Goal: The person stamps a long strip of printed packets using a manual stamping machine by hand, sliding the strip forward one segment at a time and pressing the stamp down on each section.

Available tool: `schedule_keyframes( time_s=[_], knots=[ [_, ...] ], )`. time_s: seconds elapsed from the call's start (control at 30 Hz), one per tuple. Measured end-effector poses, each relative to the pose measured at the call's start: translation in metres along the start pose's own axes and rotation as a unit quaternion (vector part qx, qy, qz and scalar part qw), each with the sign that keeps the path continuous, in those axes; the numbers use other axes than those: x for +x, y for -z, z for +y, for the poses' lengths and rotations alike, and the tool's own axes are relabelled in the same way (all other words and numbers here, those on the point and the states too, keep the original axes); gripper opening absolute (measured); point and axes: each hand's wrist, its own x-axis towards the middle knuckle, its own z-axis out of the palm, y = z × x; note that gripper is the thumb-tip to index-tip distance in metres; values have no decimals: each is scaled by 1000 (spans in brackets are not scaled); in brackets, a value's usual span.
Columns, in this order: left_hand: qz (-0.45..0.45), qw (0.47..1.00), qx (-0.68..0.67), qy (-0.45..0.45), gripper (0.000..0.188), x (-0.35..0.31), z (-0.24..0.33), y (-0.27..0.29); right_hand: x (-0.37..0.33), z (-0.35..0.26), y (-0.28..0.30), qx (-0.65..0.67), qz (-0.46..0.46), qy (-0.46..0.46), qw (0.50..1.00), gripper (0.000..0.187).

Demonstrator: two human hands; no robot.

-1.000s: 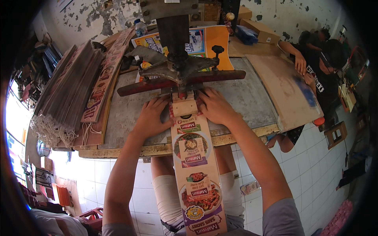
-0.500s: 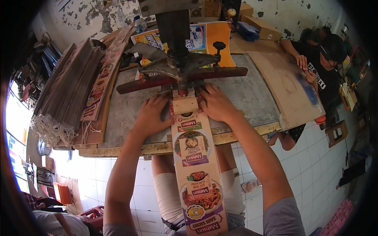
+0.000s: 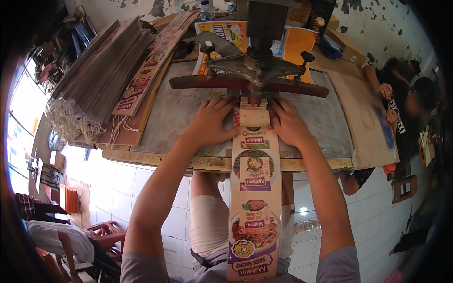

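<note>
A long printed cardboard strip (image 3: 255, 198) runs from the press toward my lap, with food pictures on its face. Its far end lies under a small wooden block (image 3: 254, 117) below the dark metal hand press (image 3: 259, 61), which carries a wide reddish crossbar. My left hand (image 3: 212, 123) lies on the grey worktop with fingers stretched toward the press and its thumb at the strip's left edge. On the other side, my right hand (image 3: 290, 121) rests with extended fingers along the strip's right edge. The press hides some fingertips. Both hands look open.
Stacked printed strips (image 3: 101, 75) with white cords hanging off stand at the left. Colourful printed sheets (image 3: 299, 49) lie behind the press. A brown board (image 3: 368, 113) extends right, where a person in a black shirt (image 3: 398, 111) sits. A plastic bottle (image 3: 206, 12) stands at the back.
The whole view has shifted, so the press, worktop and strip appear farther right and slightly higher. Both hands keep their places beside the wooden block and the strip.
</note>
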Motion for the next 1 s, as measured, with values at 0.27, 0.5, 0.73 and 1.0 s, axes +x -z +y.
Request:
schedule_keyframes(
  time_s=[0.27, 0.5, 0.73, 1.0],
  knots=[
    [-3, 1000, 24, -9, 90, -1, -2, -3, 2, -1, 0, -10, 3, 8, 1000, 54],
    [-28, 999, 40, -1, 90, 4, 0, -7, -2, 1, 5, -33, 6, 7, 999, 52],
    [-4, 1000, 29, -4, 92, -1, -7, -7, 0, 0, -5, -47, 18, 11, 999, 56],
    [23, 998, -50, 17, 82, -8, -3, -1, -12, -3, 3, 122, 68, -28, 990, 48]
  ],
)
